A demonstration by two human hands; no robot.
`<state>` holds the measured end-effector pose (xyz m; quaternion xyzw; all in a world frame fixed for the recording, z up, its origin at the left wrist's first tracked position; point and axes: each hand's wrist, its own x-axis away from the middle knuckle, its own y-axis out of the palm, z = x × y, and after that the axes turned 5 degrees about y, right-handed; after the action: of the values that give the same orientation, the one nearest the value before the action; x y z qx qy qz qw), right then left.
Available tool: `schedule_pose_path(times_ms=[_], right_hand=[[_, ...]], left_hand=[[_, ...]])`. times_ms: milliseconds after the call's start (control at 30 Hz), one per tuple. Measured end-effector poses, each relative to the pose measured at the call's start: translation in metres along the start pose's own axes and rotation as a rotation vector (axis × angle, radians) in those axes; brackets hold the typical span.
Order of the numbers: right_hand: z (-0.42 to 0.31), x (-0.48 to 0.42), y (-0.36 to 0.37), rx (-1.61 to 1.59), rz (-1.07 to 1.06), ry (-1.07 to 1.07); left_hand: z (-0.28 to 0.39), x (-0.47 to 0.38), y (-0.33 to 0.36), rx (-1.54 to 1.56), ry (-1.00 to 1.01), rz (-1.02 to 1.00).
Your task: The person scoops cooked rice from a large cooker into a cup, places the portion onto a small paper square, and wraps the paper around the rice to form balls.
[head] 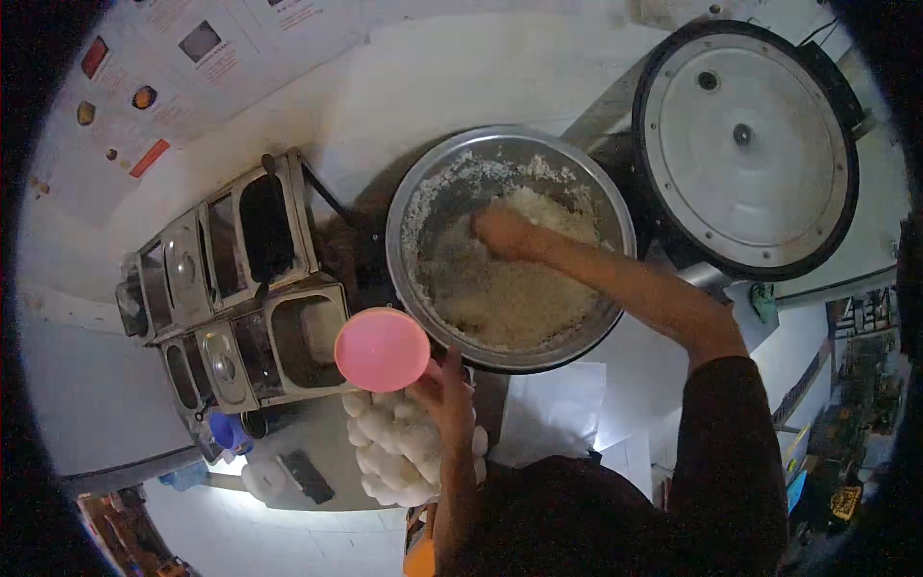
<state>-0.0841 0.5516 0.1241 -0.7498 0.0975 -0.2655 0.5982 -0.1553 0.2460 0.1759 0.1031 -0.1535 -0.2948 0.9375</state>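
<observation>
A large round metal pot [404,288] stands before me, with a mass of cooked rice [519,303] inside and grains stuck round its upper wall. Over the rice, inside the pot, is my right hand [505,231], its fingers curled; whether it grips anything is hidden. My left hand [443,397] holds a pink plastic cup [383,350] by its handle, beside the pot's lower left rim. The cup's mouth faces the camera and nothing shows inside it.
Left of the pot is a rack of steel food pans [306,288], some with lids. Several white rounded items [396,447] lie packed together below the cup. A big round lid [743,144] stands open at the upper right. A blue cup [227,431] is at lower left.
</observation>
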Motion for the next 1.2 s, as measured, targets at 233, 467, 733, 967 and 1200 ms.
schedule_pose_path(times_ms=[233, 467, 733, 967, 1200], right_hand=[[-0.059, 0.026, 0.053, -0.035, -0.122, -0.017], [-0.015, 0.063, -0.038, -0.298, -0.284, 0.377], [-0.026, 0.018, 0.069, 0.102, -0.414, -0.009], [-0.003, 0.015, 0.050, -0.529, -0.067, -0.327], [0.000, 0.082, -0.033, -1.037, -0.144, 0.069]], left_hand=[[0.033, 0.001, 0.017, -0.036, -0.070, -0.052], [-0.008, -0.001, -0.011, -0.063, -0.071, -0.091], [0.011, 0.009, 0.004, -0.025, -0.084, -0.042], [0.011, 0.003, 0.002, -0.062, -0.024, -0.072], [0.050, -0.005, -0.032, 0.159, -0.129, -0.323]])
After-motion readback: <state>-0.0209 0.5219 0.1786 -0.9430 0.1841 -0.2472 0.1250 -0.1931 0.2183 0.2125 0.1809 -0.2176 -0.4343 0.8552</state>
